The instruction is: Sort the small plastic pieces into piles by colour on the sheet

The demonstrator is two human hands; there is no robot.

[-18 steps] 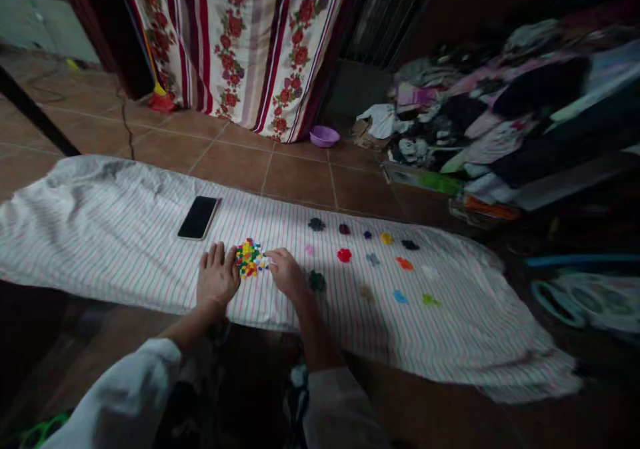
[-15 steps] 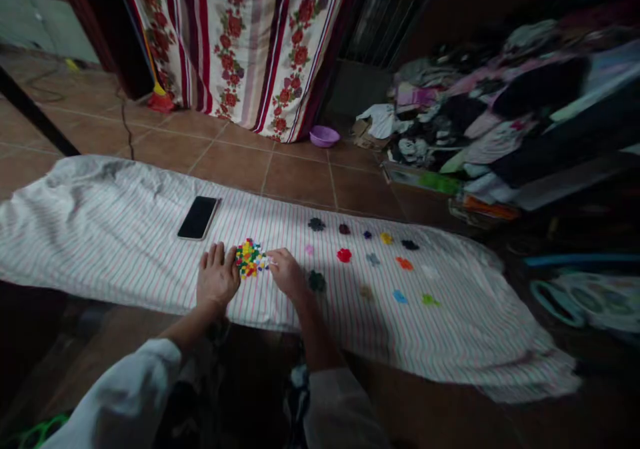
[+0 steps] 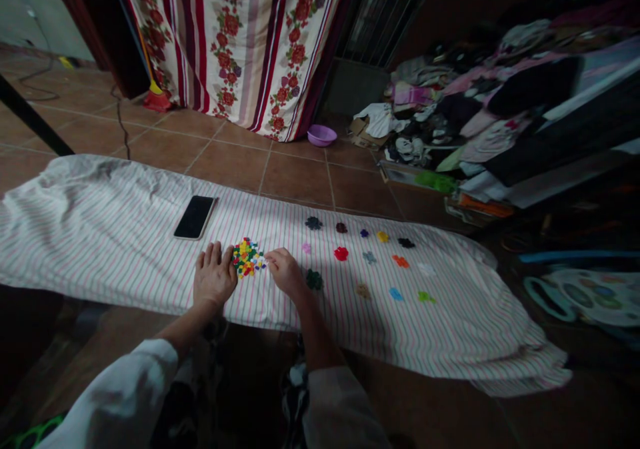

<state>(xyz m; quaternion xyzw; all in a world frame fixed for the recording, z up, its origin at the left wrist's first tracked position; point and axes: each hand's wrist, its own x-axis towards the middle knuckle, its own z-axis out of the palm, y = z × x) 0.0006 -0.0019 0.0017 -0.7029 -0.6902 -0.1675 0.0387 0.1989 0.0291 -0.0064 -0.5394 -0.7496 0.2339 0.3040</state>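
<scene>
A pile of small mixed-colour pieces, mostly yellow, green and red, lies on the striped cloth. Along the pile's left side my left hand rests flat, fingers stretched out. My right hand is at the right edge of the pile, its fingers pinched together; whatever is between the fingertips is too small to make out. Right of my hands, little single-colour heaps sit in rough rows, among them a red heap, a dark green heap, an orange heap and a light blue heap.
A phone lies on the cloth beyond my left hand. Past the cloth, a purple basin and a broom stand on the tiled floor near a flowered curtain. Clothes are heaped at the right.
The view has shifted slightly. Both hands stay at the pile in nearly the same pose, and the heaps look the same.
</scene>
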